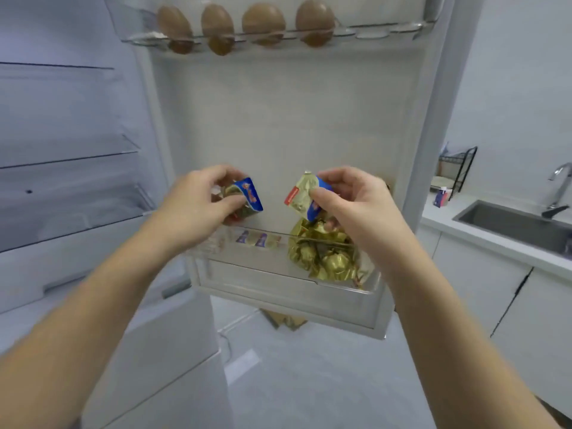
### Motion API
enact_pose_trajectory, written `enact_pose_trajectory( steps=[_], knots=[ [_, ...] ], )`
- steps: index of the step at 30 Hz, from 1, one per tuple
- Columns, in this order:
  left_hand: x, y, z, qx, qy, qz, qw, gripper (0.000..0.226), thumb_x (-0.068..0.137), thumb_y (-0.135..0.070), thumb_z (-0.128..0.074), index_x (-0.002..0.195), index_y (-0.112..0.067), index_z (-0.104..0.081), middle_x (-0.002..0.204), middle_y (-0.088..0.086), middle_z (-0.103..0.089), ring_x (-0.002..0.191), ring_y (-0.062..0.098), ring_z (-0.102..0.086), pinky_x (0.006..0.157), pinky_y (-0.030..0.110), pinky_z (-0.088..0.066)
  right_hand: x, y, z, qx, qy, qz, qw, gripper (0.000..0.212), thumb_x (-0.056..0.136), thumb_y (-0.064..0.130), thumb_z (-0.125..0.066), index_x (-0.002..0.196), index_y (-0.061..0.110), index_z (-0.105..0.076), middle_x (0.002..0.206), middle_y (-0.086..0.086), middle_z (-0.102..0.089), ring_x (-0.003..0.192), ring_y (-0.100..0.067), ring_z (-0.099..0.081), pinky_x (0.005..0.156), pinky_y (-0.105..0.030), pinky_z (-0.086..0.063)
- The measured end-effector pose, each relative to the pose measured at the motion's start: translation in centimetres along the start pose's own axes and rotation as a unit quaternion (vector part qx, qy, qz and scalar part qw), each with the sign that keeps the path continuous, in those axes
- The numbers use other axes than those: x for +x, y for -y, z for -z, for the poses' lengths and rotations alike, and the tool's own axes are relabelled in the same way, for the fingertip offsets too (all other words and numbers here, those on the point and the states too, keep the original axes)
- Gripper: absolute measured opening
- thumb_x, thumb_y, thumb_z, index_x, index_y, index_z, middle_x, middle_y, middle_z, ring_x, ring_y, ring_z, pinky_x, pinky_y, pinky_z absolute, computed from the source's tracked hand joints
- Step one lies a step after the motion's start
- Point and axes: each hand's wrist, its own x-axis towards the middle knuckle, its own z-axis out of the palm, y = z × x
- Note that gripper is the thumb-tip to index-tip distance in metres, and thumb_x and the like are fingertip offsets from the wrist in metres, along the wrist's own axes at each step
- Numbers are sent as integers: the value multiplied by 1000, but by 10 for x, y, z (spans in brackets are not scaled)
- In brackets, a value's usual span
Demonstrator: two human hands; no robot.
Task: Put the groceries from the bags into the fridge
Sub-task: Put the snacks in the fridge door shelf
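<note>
**Packets going into the door shelf**

Left hand (198, 196) pinches one small packet (247, 196), right hand (349, 196) another packet (301, 196), both above the door shelf (278, 292). I'd lower them flat beside the gold bag (325, 252), no tossing.

Off to the right runs a white desk (495, 239) with a steel sink (513, 226) sunk into it. A chrome tap (558, 187) curves over the sink's far side, its dark handle pointing toward the basin. Farther back along the wall stands a black wire dish rack (458, 168), and just beside its foot sits a small blue and red carton (441, 198). White cabinet doors (483, 286) close off the space below. The floor (309, 382) is pale grey.
</note>
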Motion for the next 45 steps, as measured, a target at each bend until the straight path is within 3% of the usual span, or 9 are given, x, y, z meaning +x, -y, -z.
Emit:
enact_pose_trajectory(
  steps=[6,11,16,22,24,27,31,39,45],
  knots=[
    [87,8,21,355,229,-49,905,19,88,-16,-63,105,-19,-69,95,-3,-69,89,18,-63,82,35,-52,72,-1,-42,-237,94,-63,965,11,93,9,-60,104,9,-61,89,-10,-72,70,-18,-72,65,-29,-61],
    [128,17,3,465,396,-63,790,22,90,-23,-64,111,-19,-69,102,-5,-67,89,14,-56,76,27,-45,107,-3,-75,-427,221,-156,863,19,94,12,-61,109,3,-68,95,-10,-75,69,-17,-71,62,-23,-57],
    [142,26,-31,502,460,-100,726,30,91,-21,-63,120,-10,-67,108,4,-65,88,16,-51,67,21,-40,126,-24,-92,-410,301,-279,814,30,95,7,-60,122,-6,-59,81,-9,-68,50,-9,-64,64,-23,-57],
    [137,38,-52,449,539,-125,702,29,87,-7,-67,116,-2,-63,96,1,-57,85,17,-51,63,14,-43,121,-43,-99,-384,327,-360,785,29,95,0,-57,121,-11,-55,86,-14,-63,98,-30,-69,61,-24,-59],
    [135,42,-54,441,544,-133,701,28,88,-4,-66,116,0,-62,93,2,-56,76,16,-51,47,6,-38,120,-49,-99,-380,324,-360,788,24,94,0,-59,116,-9,-57,85,-14,-63,85,-28,-71,56,-23,-58],
    [135,49,-57,428,536,-152,712,27,86,-6,-68,113,-2,-65,93,0,-58,79,16,-52,48,9,-37,120,-54,-99,-378,304,-354,800,3,93,0,-62,91,1,-60,85,-12,-65,54,-15,-67,56,-23,-58],
    [132,54,-59,430,529,-168,712,24,86,-9,-69,110,-7,-67,95,-2,-58,80,15,-51,62,20,-40,119,-55,-98,-395,286,-336,806,5,91,3,-65,88,5,-61,79,-9,-67,47,-11,-65,61,-24,-58],
    [128,60,-60,431,490,-188,734,25,87,-17,-70,111,-10,-68,100,0,-60,84,15,-49,45,6,-33,113,-53,-100,-439,257,-308,804,7,89,6,-68,85,8,-63,92,-13,-74,51,-13,-66,70,-28,-60],
    [125,61,-58,440,492,-199,725,28,88,-20,-71,113,-9,-67,98,0,-59,76,14,-48,43,6,-32,107,-50,-102,-423,243,-321,812,9,90,6,-67,82,7,-63,72,-7,-70,49,-10,-66,59,-22,-58]
  ],
)
